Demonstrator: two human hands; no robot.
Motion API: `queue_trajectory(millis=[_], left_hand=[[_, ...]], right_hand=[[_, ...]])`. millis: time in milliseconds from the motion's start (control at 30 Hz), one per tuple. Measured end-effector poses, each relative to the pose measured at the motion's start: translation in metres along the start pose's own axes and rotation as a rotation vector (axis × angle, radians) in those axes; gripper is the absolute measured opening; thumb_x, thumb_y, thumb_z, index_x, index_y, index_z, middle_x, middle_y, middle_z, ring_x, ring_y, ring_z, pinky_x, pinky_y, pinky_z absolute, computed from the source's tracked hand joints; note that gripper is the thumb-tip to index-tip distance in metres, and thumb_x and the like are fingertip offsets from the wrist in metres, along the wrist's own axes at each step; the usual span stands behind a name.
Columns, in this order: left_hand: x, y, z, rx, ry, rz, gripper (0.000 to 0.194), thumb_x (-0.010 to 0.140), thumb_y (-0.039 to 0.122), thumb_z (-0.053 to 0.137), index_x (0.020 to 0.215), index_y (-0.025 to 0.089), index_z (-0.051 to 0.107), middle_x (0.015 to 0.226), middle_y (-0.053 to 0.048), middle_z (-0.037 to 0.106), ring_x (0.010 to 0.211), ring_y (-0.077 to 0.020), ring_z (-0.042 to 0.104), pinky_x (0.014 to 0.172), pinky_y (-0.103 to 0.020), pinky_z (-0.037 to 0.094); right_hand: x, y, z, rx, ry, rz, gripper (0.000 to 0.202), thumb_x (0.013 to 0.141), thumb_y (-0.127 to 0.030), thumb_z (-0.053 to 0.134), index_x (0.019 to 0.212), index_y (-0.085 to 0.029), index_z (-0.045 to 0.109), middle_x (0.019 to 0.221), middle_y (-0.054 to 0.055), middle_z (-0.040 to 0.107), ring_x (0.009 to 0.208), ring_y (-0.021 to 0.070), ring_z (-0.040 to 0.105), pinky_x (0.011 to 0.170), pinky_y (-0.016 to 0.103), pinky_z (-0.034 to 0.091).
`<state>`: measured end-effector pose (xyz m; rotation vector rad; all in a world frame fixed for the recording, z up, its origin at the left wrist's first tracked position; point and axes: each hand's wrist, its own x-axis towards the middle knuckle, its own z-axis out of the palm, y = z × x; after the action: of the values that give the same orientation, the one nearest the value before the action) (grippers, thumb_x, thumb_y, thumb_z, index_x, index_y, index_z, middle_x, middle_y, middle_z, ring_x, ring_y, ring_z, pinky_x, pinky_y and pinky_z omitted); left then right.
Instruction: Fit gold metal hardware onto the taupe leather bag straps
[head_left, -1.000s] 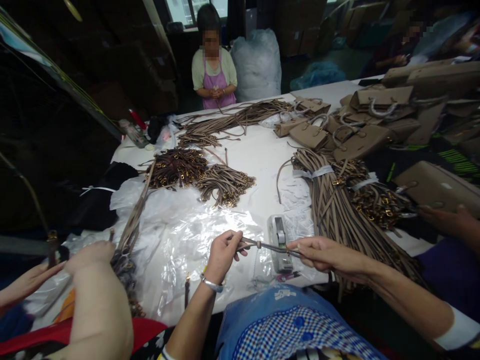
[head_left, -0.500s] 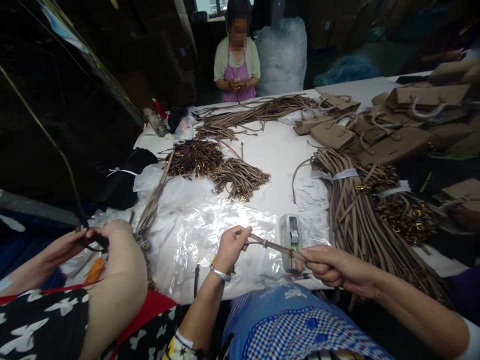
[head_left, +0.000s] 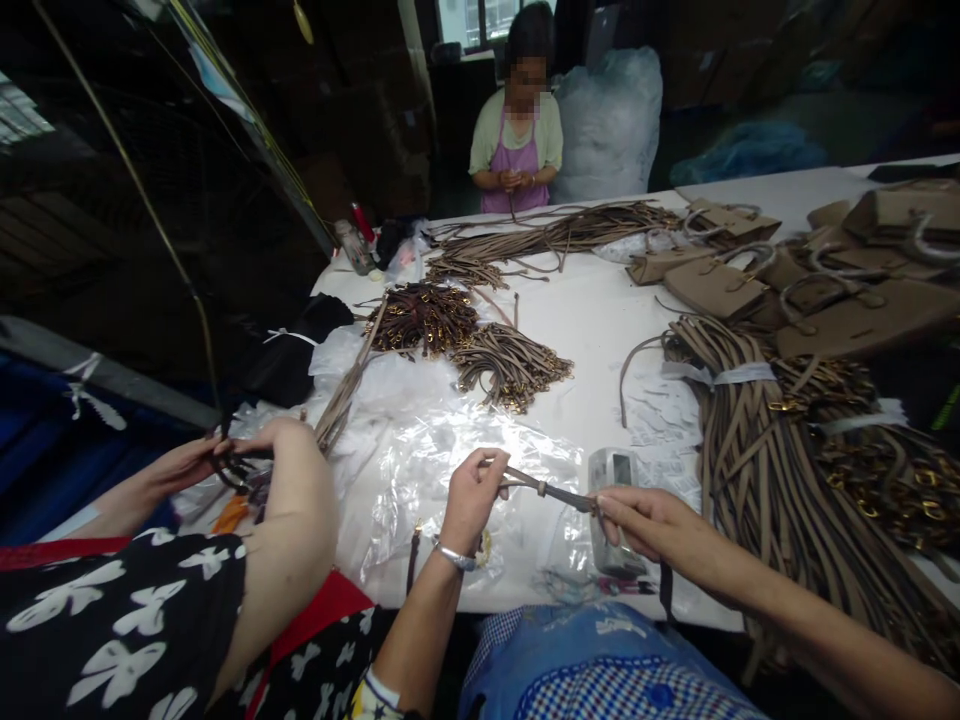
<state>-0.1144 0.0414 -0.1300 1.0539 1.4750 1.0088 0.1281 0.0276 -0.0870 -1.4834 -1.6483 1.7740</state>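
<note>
A thin taupe strap (head_left: 559, 492) is stretched between my two hands above the table's front part. My left hand (head_left: 474, 492), with a silver bracelet at the wrist, pinches its left end. My right hand (head_left: 646, 520) grips the other end, fingers closed round it. A small keeper loop sits near the strap's middle. Behind and below my right hand stands a grey tape dispenser (head_left: 613, 470), partly covered by the fingers. Clear plastic sheeting (head_left: 420, 450) lies under and beside my left hand. A short dark strap with a gold clasp (head_left: 414, 555) rests left of my wrist.
Bundled long straps (head_left: 739, 450) and taupe handbags (head_left: 720, 285) fill the right side. Dark straps with gold hooks (head_left: 424, 315) and a taupe heap (head_left: 510, 365) lie ahead. A co-worker's arms (head_left: 296, 490) are close on my left; another person (head_left: 517, 150) is across the table.
The whole view has shifted, so things appear further right. My right hand has moved along the strap toward my left, with less strap showing between them. Both hands keep their hold.
</note>
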Motion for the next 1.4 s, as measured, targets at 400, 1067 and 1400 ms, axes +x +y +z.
queue_trajectory(millis=[400,1067,1400], left_hand=[[-0.025,0.027,0.013,0.296,0.006,0.675,0.016,0.086,0.021,0.066,0.1,0.025,0.072,0.097,-0.004,0.071,0.094,-0.0196,0.061,0.087,-0.033,0.046],[0.008,0.029,-0.02,0.299,0.23,0.523,0.012,0.085,0.027,0.067,0.095,0.021,0.069,0.093,-0.004,0.073,0.088,-0.0203,0.062,0.08,-0.033,0.045],[0.017,0.02,-0.039,0.006,0.372,0.323,0.009,0.077,0.018,0.075,0.085,0.02,0.072,0.084,-0.001,0.071,0.081,-0.0163,0.063,0.077,-0.027,0.047]], right_hand=[[0.046,-0.028,0.02,0.082,-0.089,-0.097,0.054,0.091,-0.066,0.039,0.071,-0.019,0.054,0.051,-0.007,0.031,0.048,0.0109,0.027,0.049,0.024,0.02],[0.116,-0.063,0.033,0.117,0.139,-0.217,0.028,0.08,-0.045,0.07,0.089,-0.019,0.07,0.101,0.007,0.068,0.101,0.0259,0.059,0.091,0.034,0.044],[0.144,-0.071,0.054,0.491,-0.024,0.035,0.025,0.078,-0.044,0.075,0.095,-0.026,0.077,0.101,0.003,0.07,0.095,0.0189,0.058,0.076,0.023,0.05]])
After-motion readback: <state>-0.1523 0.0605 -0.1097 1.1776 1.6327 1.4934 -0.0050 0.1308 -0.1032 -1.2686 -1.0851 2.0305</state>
